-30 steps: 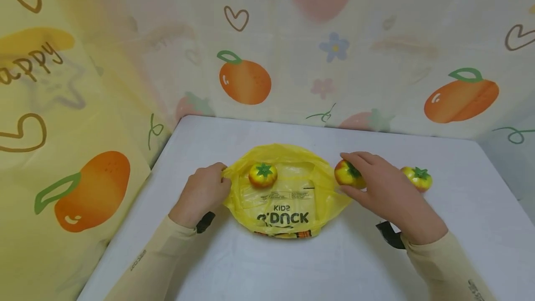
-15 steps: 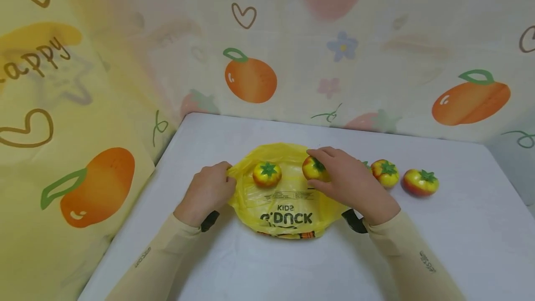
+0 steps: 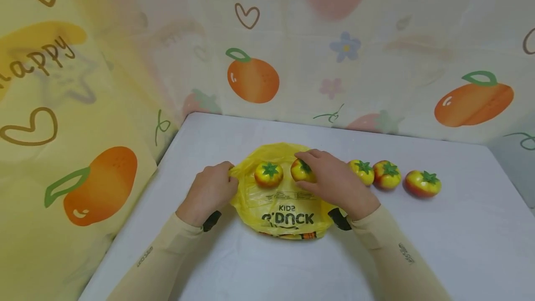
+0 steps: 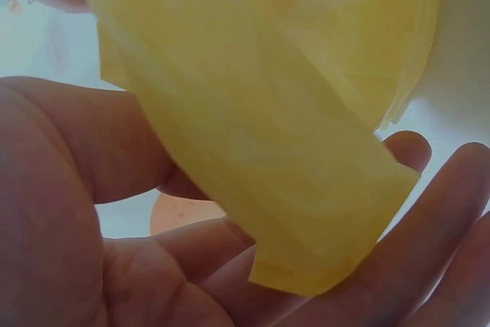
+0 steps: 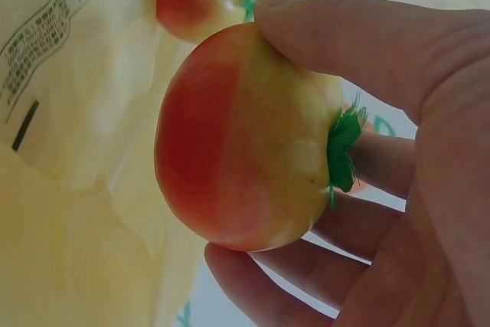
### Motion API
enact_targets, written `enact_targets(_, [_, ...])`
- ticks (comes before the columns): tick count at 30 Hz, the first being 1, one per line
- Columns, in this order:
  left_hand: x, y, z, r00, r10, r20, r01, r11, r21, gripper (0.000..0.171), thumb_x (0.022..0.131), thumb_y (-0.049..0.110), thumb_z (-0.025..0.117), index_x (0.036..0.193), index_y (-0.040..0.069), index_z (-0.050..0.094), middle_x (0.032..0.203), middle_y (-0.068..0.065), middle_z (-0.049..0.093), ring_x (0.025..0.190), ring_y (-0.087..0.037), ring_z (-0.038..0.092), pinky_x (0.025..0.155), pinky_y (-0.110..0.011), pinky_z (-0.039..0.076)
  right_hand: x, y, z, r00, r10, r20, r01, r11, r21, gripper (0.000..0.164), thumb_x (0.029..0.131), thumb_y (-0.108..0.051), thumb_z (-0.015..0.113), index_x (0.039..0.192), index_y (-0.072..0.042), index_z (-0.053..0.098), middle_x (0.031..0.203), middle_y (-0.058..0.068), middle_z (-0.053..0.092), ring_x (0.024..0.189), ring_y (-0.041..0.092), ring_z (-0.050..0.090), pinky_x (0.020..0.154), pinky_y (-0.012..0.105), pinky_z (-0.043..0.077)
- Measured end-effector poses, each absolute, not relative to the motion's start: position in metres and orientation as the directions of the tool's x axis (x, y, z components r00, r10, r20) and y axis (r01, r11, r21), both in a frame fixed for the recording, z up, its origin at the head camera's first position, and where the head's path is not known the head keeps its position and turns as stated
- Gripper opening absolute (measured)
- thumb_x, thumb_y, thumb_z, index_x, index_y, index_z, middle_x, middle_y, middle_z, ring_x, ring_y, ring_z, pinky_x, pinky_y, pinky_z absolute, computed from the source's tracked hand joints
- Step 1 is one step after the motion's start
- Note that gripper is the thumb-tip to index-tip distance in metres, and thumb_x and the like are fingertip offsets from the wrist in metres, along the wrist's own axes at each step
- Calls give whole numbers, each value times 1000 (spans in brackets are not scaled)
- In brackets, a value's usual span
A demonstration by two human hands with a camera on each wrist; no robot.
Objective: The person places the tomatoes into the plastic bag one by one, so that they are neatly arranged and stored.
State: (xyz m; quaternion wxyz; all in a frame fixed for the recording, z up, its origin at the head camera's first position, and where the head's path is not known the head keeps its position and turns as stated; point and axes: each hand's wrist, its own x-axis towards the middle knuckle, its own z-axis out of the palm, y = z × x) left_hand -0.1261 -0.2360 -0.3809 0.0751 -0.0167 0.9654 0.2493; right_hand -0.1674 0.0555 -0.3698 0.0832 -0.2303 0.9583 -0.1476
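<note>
A yellow plastic bag (image 3: 288, 219) with dark lettering lies spread open on the table. My left hand (image 3: 211, 190) pinches the bag's left edge; in the left wrist view a flap of the yellow bag (image 4: 260, 135) passes between thumb and fingers. Over the right part of the bag, my right hand (image 3: 334, 178) grips a red-and-yellow toy tomato (image 5: 245, 143) with a green leafy top, thumb on one side and fingers on the other. Another toy tomato (image 3: 269, 174) rests on the bag to its left. Whether the held one touches the bag, I cannot tell.
Three more toy tomatoes stand in a row right of the bag: a near one (image 3: 362, 172), a middle one (image 3: 387, 174) and a far one (image 3: 423, 183). The white table (image 3: 259, 268) meets a fruit-printed curtain (image 3: 292, 73) behind and at the left.
My right hand has carried its toy tomato leftward from beside the bag to over it, uncovering the row at the right. The left hand keeps its hold on the bag's edge.
</note>
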Motion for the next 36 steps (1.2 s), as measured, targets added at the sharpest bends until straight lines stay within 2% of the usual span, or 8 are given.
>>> enact_targets(16, [-126,-236,-380,-991,3,-134,-62,875,479,28,98,14,53,115,1,70,78,-8,64,61,-24,57,57,-31,44,-184,42,-387,-872,-465,-151,-404,859,-313,71,97,-40,79,158,-13,55,155,14,60,137,34,62,115,55,52])
enact_targets(21, [-126,-237,-380,-990,2,-142,-67,876,478,27,98,15,54,115,2,70,79,-7,65,62,-24,57,57,-31,44,-191,38,-391,-873,-455,-176,-390,868,-309,73,96,-42,79,158,-14,54,155,13,60,135,32,62,115,54,52])
enact_targets(30, [-124,-235,-380,-990,8,-142,-63,874,481,24,98,14,55,112,1,70,77,-7,64,60,-23,57,56,-30,44,-194,34,-396,-873,-463,-156,-402,863,-307,72,96,-42,79,157,-13,55,150,12,64,131,29,64,115,52,53])
enact_targets(36, [-125,-234,-380,-990,3,-142,-66,877,476,28,99,14,55,117,1,71,78,-7,66,60,-23,57,56,-30,45,-195,33,-400,-871,-468,-146,-413,861,-297,70,96,-42,79,156,-12,56,150,12,65,132,30,64,117,52,51])
